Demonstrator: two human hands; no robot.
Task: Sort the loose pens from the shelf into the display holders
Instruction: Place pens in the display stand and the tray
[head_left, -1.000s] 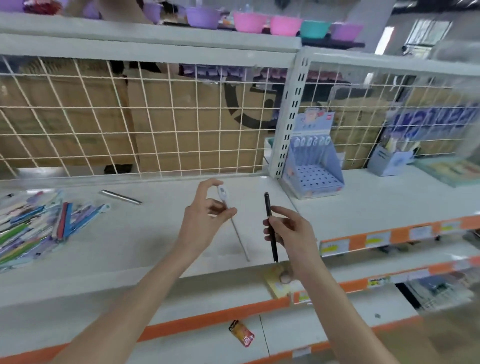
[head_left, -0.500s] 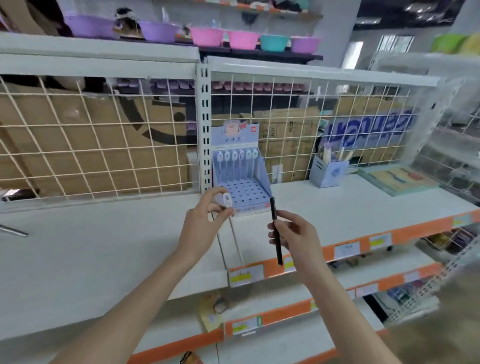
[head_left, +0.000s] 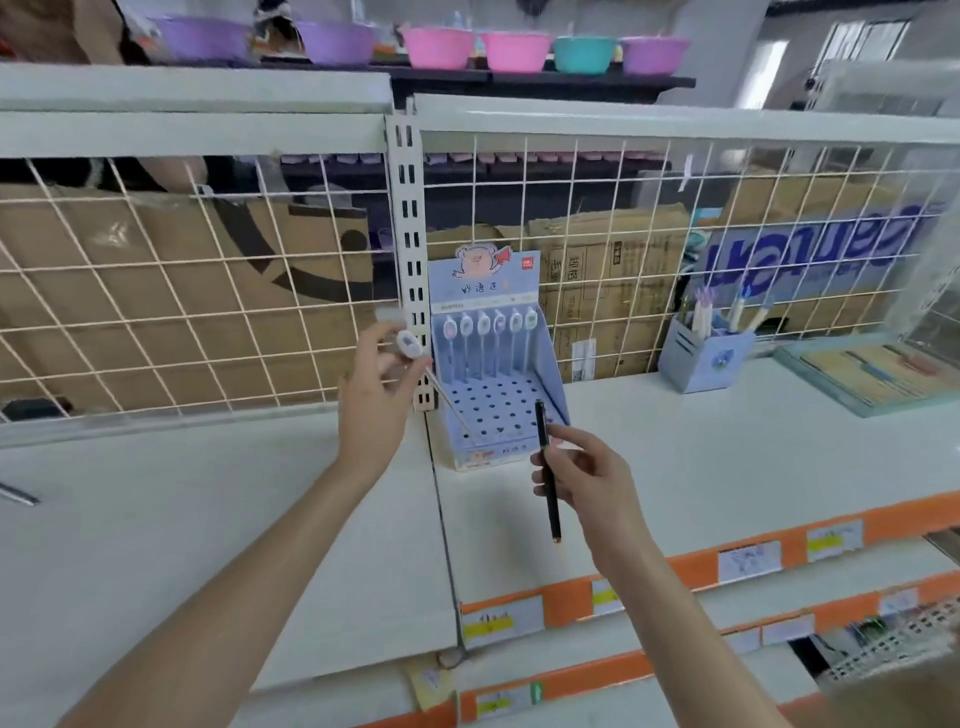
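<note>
My left hand (head_left: 375, 400) pinches a thin white pen (head_left: 449, 402) by its rounded character cap, its tip slanting down to the right toward the blue display holder (head_left: 496, 410). That holder stands on the white shelf (head_left: 701, 457) against the upright post; several matching pens fill its back row, and the front holes are bare. My right hand (head_left: 589, 478) grips a black pen (head_left: 546, 470) almost upright, just in front of the holder's right corner.
A small blue pen cup (head_left: 701, 358) with several pens stands further right on the shelf, beside a flat teal-edged box (head_left: 872, 374). A wire mesh backs the shelf. A grey pen (head_left: 18, 493) lies at the far left. Orange price rails (head_left: 675, 577) run along the shelf fronts.
The view has swung right and closer to the blue holder. Both hands, each still holding its pen, have risen toward it; the pile of packaged pens at the left has left the view.
</note>
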